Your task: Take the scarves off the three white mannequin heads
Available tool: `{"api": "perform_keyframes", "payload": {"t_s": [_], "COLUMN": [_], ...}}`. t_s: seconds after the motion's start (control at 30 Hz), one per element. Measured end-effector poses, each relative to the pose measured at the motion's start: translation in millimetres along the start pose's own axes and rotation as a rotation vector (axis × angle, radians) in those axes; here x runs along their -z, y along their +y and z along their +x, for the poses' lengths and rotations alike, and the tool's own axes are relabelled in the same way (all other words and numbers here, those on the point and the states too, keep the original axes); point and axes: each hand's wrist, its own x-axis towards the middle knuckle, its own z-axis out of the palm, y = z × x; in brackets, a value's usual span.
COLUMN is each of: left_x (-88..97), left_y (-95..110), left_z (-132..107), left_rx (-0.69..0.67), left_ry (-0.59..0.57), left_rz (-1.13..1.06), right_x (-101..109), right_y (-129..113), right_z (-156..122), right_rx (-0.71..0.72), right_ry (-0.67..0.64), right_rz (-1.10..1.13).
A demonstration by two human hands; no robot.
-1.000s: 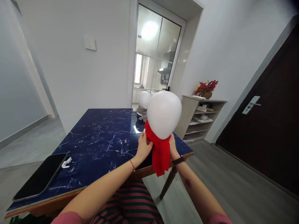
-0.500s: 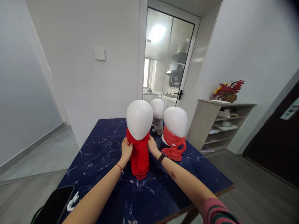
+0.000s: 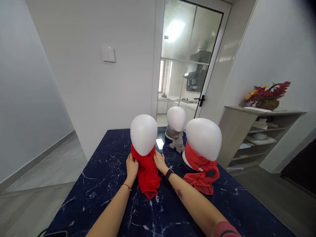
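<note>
A white mannequin head (image 3: 143,135) stands upright in front of me with a bright red scarf (image 3: 148,177) wound about its neck, one end lying on the table. My left hand (image 3: 132,168) is closed on the scarf at the neck's left side. On the other side my right hand (image 3: 160,162), with a dark band at its wrist, grips the same scarf; its fingertips are partly hidden behind the cloth. To the right, a second mannequin head (image 3: 203,138) wears a coral scarf (image 3: 202,181). Farther back, a smaller-looking mannequin head (image 3: 176,118) wears a grey scarf (image 3: 176,140).
The heads stand on a dark blue marbled table (image 3: 103,171). A black phone-like object (image 3: 56,234) shows at the lower left edge. Beyond are a glass door (image 3: 187,49) and a shelf unit (image 3: 237,131) topped by a flower basket (image 3: 268,102).
My view has shifted, and the red-scarfed head now stands farther apart from the other two. Both hands stay on it. The phone has mostly left the view.
</note>
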Motion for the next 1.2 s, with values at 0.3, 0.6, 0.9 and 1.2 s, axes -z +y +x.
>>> {"api": "perform_keyframes", "payload": {"t_s": [0.3,0.6,0.9,1.2], "left_x": [5.7,16.9,11.4,17.3], "left_y": [13,29,31,25], "left_z": [-8,-23,-25,-21], "left_rx": [0.138,-0.060,-0.280,-0.018], "left_ry": [0.147,0.074,-0.164,-0.006], "left_rz": [0.054,0.149,0.423,0.355], "right_x": [13,29,32,32], "right_y": [3,-22,-26,-19], "right_z": [0,-22,-25,-17], "right_rx": [0.004,0.232,0.349,0.209], "right_ry": [0.156,0.114,-0.070,0.136], "right_rz": [0.051,0.037,-0.112,0.102]}}
